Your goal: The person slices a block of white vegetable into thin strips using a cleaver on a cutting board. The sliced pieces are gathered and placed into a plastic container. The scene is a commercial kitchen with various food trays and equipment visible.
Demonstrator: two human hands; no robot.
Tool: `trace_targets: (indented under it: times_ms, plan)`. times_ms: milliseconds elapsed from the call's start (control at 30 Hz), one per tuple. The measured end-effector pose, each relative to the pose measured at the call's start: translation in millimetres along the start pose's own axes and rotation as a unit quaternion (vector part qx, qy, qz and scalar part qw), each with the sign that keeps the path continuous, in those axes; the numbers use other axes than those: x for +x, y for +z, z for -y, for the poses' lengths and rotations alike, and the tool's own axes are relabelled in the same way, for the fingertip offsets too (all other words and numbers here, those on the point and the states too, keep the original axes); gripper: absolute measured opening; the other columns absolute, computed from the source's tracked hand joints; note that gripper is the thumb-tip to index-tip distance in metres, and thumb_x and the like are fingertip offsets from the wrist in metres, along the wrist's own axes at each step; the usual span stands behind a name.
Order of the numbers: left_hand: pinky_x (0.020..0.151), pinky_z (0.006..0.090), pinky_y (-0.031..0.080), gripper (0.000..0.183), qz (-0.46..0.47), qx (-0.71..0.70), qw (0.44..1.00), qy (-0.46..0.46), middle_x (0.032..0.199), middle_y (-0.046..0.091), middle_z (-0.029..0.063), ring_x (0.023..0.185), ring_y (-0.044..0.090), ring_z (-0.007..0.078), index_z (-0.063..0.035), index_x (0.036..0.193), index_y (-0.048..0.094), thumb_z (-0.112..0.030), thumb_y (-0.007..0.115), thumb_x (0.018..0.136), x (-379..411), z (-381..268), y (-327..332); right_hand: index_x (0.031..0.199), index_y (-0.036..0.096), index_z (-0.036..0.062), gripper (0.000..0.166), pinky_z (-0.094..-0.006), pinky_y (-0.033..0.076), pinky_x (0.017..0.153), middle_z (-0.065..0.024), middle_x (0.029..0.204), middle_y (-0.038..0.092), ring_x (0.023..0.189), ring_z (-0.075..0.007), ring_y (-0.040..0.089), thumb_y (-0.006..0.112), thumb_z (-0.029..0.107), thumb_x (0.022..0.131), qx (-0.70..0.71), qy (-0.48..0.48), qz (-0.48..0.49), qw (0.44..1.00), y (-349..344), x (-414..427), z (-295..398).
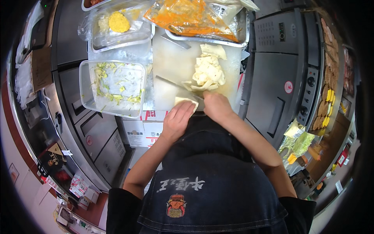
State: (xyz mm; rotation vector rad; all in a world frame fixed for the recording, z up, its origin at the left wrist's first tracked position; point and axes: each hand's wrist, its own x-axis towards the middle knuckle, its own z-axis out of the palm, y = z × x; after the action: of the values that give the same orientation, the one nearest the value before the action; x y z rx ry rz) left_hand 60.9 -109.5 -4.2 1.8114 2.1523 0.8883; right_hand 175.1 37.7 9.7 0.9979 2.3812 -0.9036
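My right hand point(217, 106) grips a kitchen knife point(175, 84), whose handle is mostly hidden. The blade points up and to the left across a white cutting board point(168, 61). My left hand point(177, 118) holds a pale, cream-coloured food block point(186, 100) at the board's near edge; the fingers cover much of it. I cannot tell whether blade and block touch. Beyond the knife lies a heap of pale, speckled slices point(209, 70) of what looks like the same food. Another flat metal blade point(176, 41) rests at the board's far side.
A clear plastic tub point(82, 84) with shredded lettuce scraps stands left of the board. Behind are a metal tray point(102, 48) with yellow crumbs and another metal tray point(204, 39) bearing an orange-smeared plastic bag point(187, 17). Grey appliances point(271, 73) flank me; patties point(324, 87) line a right-hand counter.
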Motion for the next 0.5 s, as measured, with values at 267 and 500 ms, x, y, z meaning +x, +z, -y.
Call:
trace_targets:
  times_ms: [267,500]
  plan:
    - [0.083,0.0344,0.051,0.024,-0.013,0.017,1.0,-0.008,0.108,0.062,0.0083,0.102,0.06,0.026,-0.0059,0.103,0.067,-0.009,0.068,0.079,-9.1,2.8,8.2,0.088,0.06,-0.0052,0.014,-0.0485,0.055,0.067,-0.026,0.072,0.066,0.07,-0.042,0.067,0.059,-0.001,0.074,-0.021,0.023,0.058,0.998,-60.8,-63.1,24.1]
    - [0.075,0.0373,0.052,0.023,-0.015,0.004,1.0,0.01,0.097,0.062,0.0104,0.087,0.06,0.0296,-0.0026,0.097,0.067,-0.003,0.074,0.075,-3.7,4.2,4.1,0.089,0.06,-0.0059,0.014,-0.046,0.057,0.065,-0.0236,0.073,0.067,0.07,-0.0384,0.07,0.058,0.001,0.077,-0.056,0.051,0.072,0.995,-56.6,-70.6,30.1]
